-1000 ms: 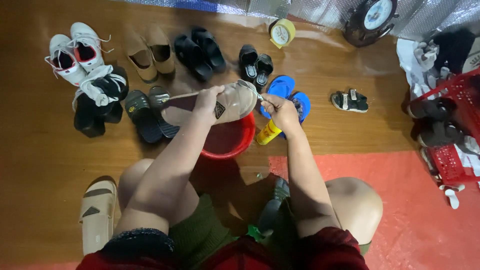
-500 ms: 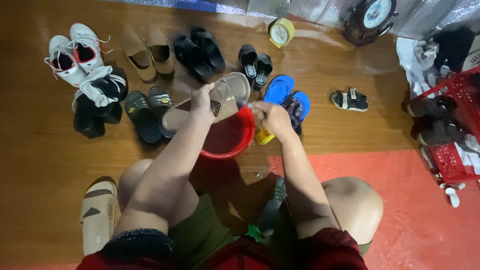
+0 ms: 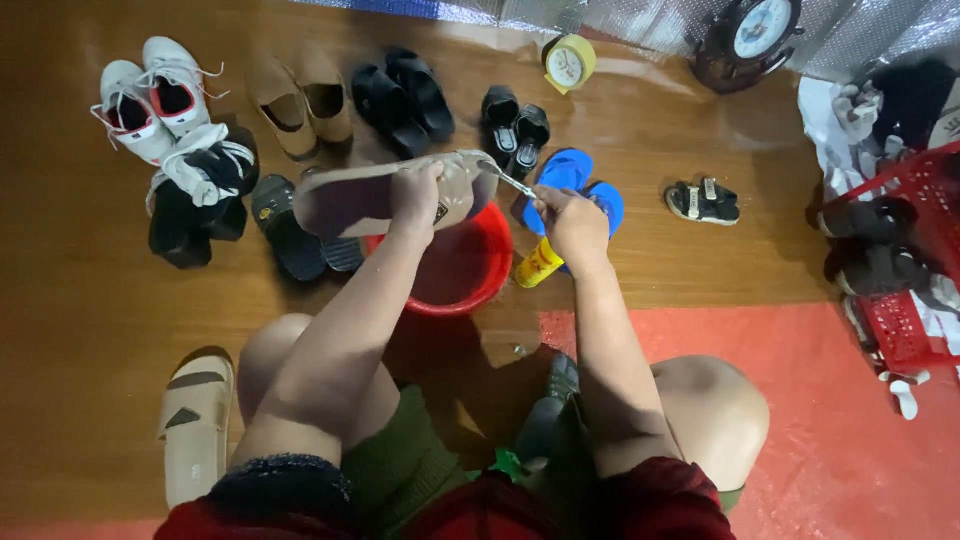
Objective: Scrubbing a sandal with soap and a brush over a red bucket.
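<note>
My left hand (image 3: 418,198) grips a beige slide sandal (image 3: 352,196), held sole-up over a red plastic basin (image 3: 478,275) on the wooden floor. My right hand (image 3: 568,222) holds a thin brush-like tool (image 3: 508,181) whose tip touches the sandal's toe end. A yellow bottle (image 3: 538,265) stands beside the basin, just under my right wrist. The matching beige sandal (image 3: 196,425) lies on the floor by my left knee.
Rows of footwear lie beyond the basin: white sneakers (image 3: 150,95), tan loafers (image 3: 300,95), black sandals (image 3: 405,95), blue flip-flops (image 3: 575,180), a small black sandal (image 3: 703,202). A yellow clock (image 3: 568,64) and dark clock (image 3: 750,35) stand behind. A red basket (image 3: 915,265) sits right.
The sandal has been turned and shifted left over the basin, now sole-up, and my right hand has moved back up to its toe end with the tool.
</note>
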